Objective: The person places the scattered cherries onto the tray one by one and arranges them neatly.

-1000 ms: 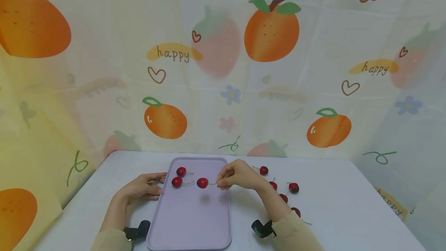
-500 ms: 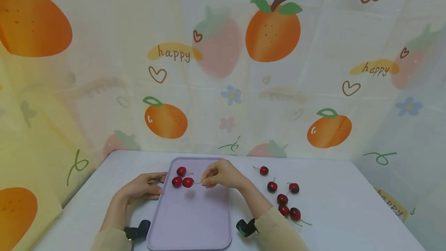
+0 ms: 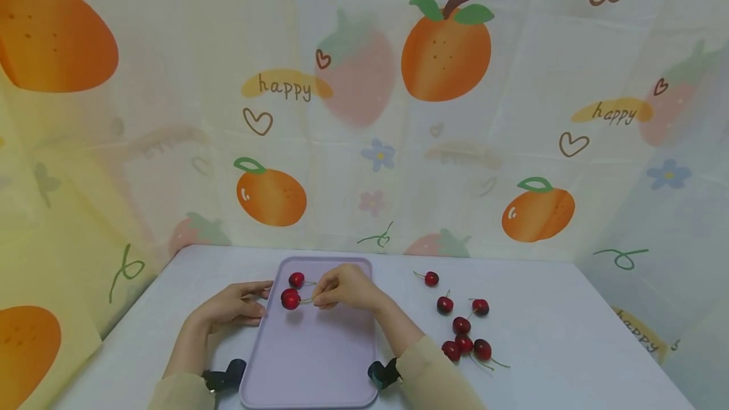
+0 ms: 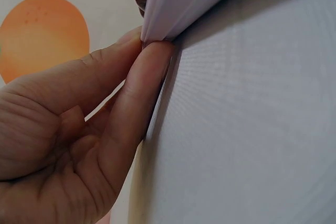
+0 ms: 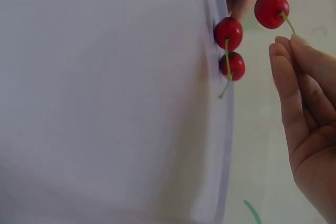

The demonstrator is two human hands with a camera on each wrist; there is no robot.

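The right hand [image 3: 347,288] pinches the stem [image 5: 289,23] of a cherry [image 5: 271,10], held just above the far left of a lilac tray [image 3: 319,359], near 2 cherries [image 5: 228,34] resting there; the left hand [image 3: 228,304] touches the tray's left rim, fingers extended. On the table [image 3: 547,340], to the right, lie 7 more cherries [image 3: 461,326]. Probably best: lower it gently beside its neighbours, free the stem only once the tray bears it, and keep the rim steady.

Fruit-print backdrop [image 3: 364,169] behind white table [image 3: 569,334]
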